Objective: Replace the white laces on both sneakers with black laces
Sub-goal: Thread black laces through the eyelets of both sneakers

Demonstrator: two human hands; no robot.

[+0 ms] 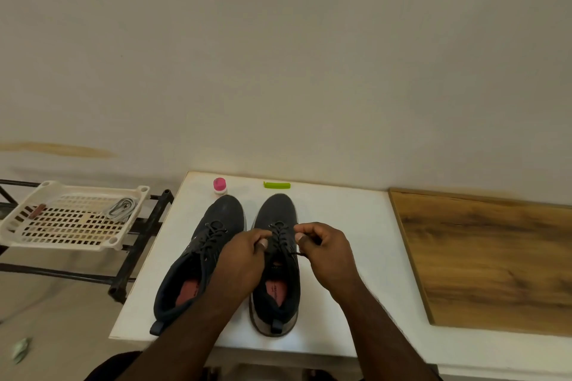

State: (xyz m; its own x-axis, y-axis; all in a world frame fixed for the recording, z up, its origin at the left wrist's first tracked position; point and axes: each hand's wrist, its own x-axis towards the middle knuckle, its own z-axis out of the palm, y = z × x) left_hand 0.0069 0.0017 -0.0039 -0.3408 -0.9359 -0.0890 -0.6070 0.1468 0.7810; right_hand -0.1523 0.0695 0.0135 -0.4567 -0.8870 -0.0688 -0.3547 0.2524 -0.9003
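While two dark sneakers are sitting side by side on the white desk (356,226), toes pointing at the wall, both hands are working over the right sneaker (277,263). The left hand (244,257) is curling its grip on the left side of the lacing, pinching what seems to be a black lace (280,237) end, though the strand itself is hidden under the fingers. The right hand (325,254) is pinching the other end of that lace between thumb and forefinger, just right of the eyelets, with a short dark strand running from its grip to the tongue. The left sneaker (201,257) is lying untouched, already threaded with black lace, its red insole showing.

Left of the desk, a cream slotted basket (18,226) is resting on a black metal rack (139,241); inside it are lying coiled white laces (120,209) and a small brown item (37,210). Behind the sneakers, a pink-capped jar (220,186) and a green clip (277,185) are sitting near the wall. A wooden board (495,257) is lying at the right.
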